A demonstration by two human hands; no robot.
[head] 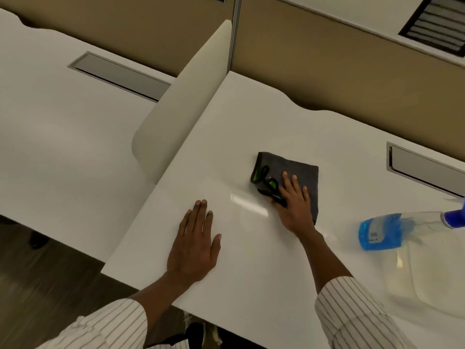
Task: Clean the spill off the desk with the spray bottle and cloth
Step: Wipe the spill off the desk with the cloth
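While pressing flat on the white desk (pixel 251 117), right hand (pixel 294 205) lies palm down with fingers spread over the near edge of the folded dark grey cloth (pixel 299 172), pinning it to the surface rather than pinching it. Under and just left of those fingers, black edging with bright green patches on the cloth. Just left of the right hand, touching the cloth's near corner, a pale glossy streak (pixel 249 204) on the desktop. Further left, apart from the cloth, left hand (pixel 193 248) resting open and flat on the bare desk, fingers close together, thumb angled out, holding nothing. Right of the right hand and clear of it, spray bottle (pixel 382 233) on its side, blue liquid pooled at the base nearest the hand, blue nozzle pointing away toward the right edge of view. Striped sleeves (pixel 352 316) at both wrists. Beyond the left hand, a rounded cream divider panel (pixel 181 96) between this desk and the neighbouring one. Beyond the bottle, a grey cable flap (pixel 425 167) set into the desktop
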